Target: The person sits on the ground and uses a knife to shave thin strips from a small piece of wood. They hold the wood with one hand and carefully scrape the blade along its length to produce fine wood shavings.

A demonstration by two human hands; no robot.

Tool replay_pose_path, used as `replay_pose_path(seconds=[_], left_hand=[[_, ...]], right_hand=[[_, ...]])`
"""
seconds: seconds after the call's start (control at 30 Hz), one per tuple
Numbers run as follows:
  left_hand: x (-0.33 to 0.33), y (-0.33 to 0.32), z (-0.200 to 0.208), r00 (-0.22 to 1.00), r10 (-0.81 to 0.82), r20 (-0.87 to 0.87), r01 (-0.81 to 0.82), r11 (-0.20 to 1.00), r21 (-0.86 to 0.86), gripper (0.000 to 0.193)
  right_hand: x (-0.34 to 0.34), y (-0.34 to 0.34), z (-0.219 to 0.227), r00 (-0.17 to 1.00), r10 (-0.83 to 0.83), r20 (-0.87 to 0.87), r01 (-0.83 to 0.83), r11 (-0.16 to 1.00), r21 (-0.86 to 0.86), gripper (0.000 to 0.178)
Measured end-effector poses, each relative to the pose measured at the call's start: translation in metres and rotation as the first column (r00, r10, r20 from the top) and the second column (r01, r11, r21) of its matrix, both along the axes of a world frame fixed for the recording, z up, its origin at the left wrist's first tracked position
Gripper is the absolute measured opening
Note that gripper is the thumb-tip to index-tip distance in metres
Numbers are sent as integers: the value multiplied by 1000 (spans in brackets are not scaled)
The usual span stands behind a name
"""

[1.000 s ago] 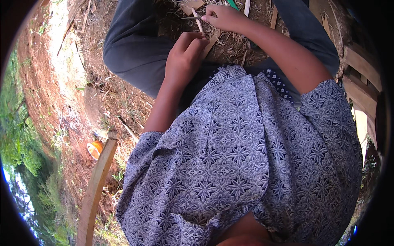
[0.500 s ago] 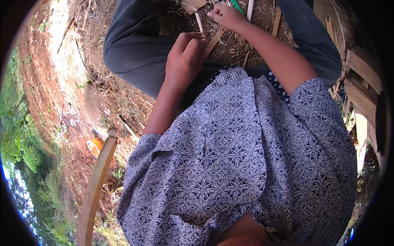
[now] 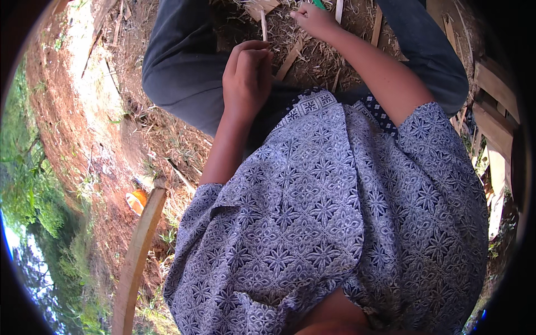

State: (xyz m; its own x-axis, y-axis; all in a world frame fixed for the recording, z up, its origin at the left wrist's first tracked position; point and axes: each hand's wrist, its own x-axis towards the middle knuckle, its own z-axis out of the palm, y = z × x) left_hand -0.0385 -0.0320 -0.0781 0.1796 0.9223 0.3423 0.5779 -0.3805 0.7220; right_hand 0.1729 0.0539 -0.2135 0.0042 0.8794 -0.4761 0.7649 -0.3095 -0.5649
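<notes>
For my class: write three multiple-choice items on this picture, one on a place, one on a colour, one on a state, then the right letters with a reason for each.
1. Where does the curved wooden piece lie?
A. lower left, over the red soil
B. across the lap
C. in the right hand

2. What colour is the tool handle tip by the right hand?
A. red
B. green
C. yellow

3. How is the left hand?
A. flat and open
B. closed around a thin wooden strip
C. resting on the soil

Answers: 1 A, it curves along the lower left edge; 2 B, a green tip shows above the fingers; 3 B, the fingers curl and the strip rises from the fist.
</notes>
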Motion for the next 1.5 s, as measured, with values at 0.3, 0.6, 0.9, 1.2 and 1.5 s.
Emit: replay_pose_path(seconds=[0.3,0.6,0.9,1.2,1.5], left_hand=[[5,4,8,999,-28,-20,29,999,13,18],[6,1,4,995,-101,-28,100,995,-14,17],[11,0,6,994,-108,-4,108,993,-39,17],[11,0,1,999,-52,-7,51,997,-57,15],[11,4,4,999,-25,-25,26,999,28,19]], right_hand=[[-5,12,86,939,330,-94,-332,943,3,36],[-12,17,90,912,405,70,-405,914,-13,29],[9,19,25,968,250,16,-249,968,-31,33],[14,21,46,973,213,91,-211,977,-30,33],[11,21,36,940,341,-8,-341,940,-15,33]])
